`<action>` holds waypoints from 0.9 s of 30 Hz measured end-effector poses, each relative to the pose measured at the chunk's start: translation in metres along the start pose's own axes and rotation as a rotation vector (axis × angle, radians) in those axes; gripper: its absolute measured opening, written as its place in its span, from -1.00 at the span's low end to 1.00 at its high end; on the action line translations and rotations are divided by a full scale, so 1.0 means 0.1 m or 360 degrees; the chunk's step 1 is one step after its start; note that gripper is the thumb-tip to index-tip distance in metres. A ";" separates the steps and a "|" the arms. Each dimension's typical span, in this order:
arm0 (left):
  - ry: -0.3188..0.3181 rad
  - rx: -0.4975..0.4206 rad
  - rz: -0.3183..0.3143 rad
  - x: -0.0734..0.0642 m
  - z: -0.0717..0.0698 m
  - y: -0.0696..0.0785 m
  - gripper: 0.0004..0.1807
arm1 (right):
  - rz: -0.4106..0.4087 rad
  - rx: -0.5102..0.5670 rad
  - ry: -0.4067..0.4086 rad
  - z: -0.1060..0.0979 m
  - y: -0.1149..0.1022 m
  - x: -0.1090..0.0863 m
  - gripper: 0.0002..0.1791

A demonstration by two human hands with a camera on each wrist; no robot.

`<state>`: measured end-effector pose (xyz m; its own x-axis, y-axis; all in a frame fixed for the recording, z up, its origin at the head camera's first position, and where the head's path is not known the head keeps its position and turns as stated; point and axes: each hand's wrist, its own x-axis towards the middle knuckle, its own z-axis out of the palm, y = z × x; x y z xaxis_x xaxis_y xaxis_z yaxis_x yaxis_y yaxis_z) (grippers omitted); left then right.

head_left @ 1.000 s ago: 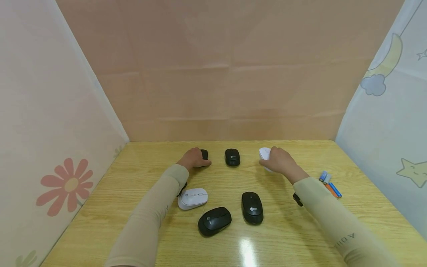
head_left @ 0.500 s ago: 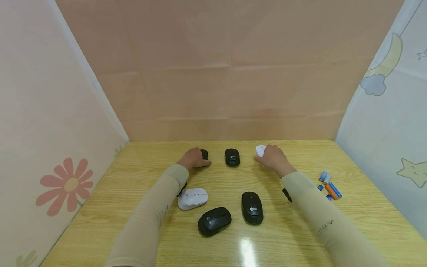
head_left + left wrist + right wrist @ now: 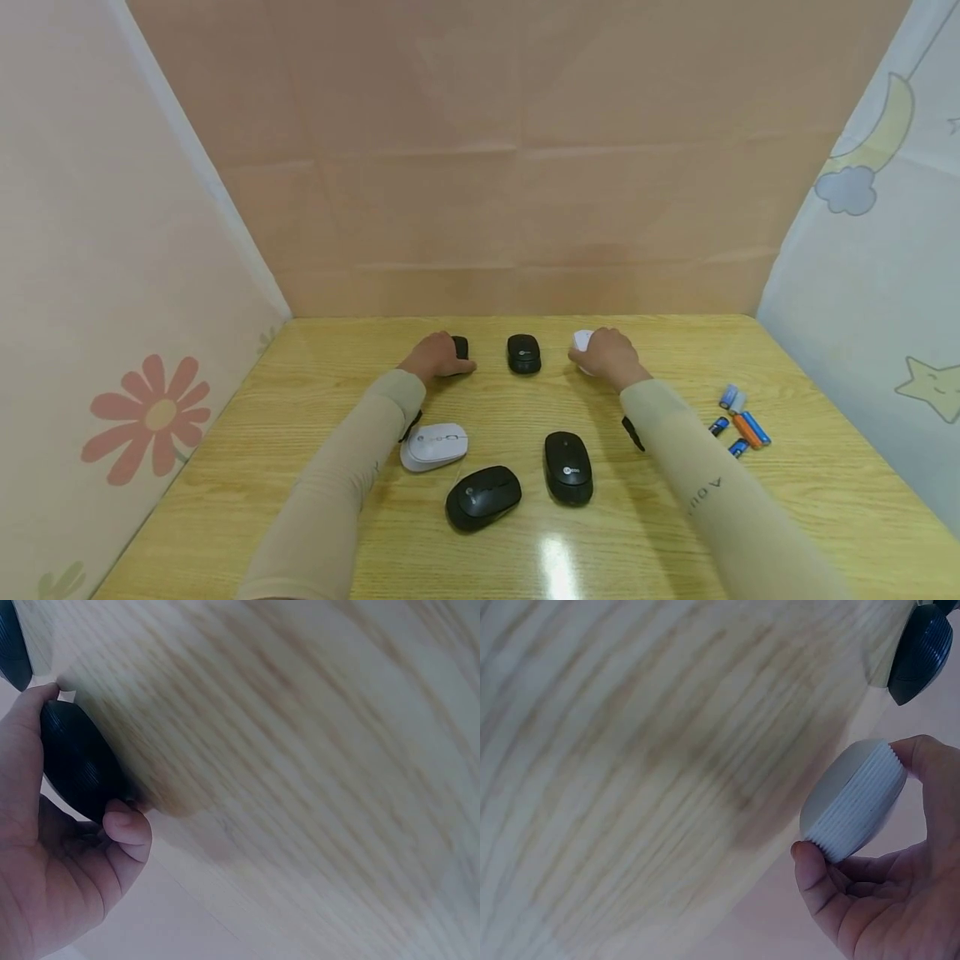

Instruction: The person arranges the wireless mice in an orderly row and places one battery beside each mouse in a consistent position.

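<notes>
At the back left, my left hand [image 3: 435,357] grips a black computer mouse [image 3: 81,759] by its sides, thumb on one side and fingers on the other. My right hand [image 3: 609,357] holds a white computer mouse [image 3: 855,799] at the back right, thumb and fingertips pinching its ribbed sides. In the right wrist view, that mouse is close over the wooden surface. Between the two hands stands another black mouse [image 3: 523,353], touched by neither. The palm side of each hand shows in its wrist view.
Nearer on the wooden table [image 3: 300,500] lie a white mouse [image 3: 433,447] beside the left forearm and two black mice, one tilted sideways [image 3: 483,498] and one pointing away [image 3: 568,467]. Several batteries [image 3: 747,431] lie right of the right forearm. A paper backdrop [image 3: 517,208] rises behind.
My right hand has moved left with the white mouse, towards the middle black mouse. More batteries now show beside the right sleeve. The left hand has stayed in place on its mouse.
</notes>
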<state>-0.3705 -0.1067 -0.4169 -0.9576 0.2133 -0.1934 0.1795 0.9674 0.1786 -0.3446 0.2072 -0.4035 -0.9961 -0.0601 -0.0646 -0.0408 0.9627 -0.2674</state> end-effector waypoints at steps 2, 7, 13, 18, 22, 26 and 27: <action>-0.0007 -0.0004 0.0001 -0.01 0.00 0.00 -0.15 | 0.0012 -0.0001 -0.0011 0.02 0.01 0.02 -0.40; -0.0010 0.0003 0.0012 -0.03 -0.01 0.01 -0.16 | 0.0021 0.0014 -0.0002 0.07 0.05 0.04 -0.42; -0.0005 0.0017 0.0025 -0.03 -0.01 0.01 -0.16 | 0.0025 0.0028 0.0050 0.08 0.07 0.04 -0.43; -0.0001 0.0033 0.0034 0.00 0.01 0.00 -0.18 | 0.0023 0.0065 0.0067 0.08 0.06 0.02 -0.46; -0.0003 0.0032 0.0036 0.00 0.01 0.00 -0.19 | 0.0017 0.0070 0.0059 0.08 0.05 -0.01 -0.44; -0.0007 0.0029 0.0037 0.00 0.02 -0.01 -0.19 | 0.0015 0.0076 0.0057 0.10 0.05 -0.01 -0.44; -0.0006 0.0028 0.0036 0.00 0.02 -0.01 -0.18 | 0.0014 0.0078 0.0057 0.11 0.05 -0.01 -0.44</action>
<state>-0.3702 -0.1074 -0.4186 -0.9524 0.2358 -0.1934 0.2051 0.9646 0.1658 -0.3434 0.2091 -0.4153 -0.9986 -0.0415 -0.0327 -0.0292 0.9490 -0.3140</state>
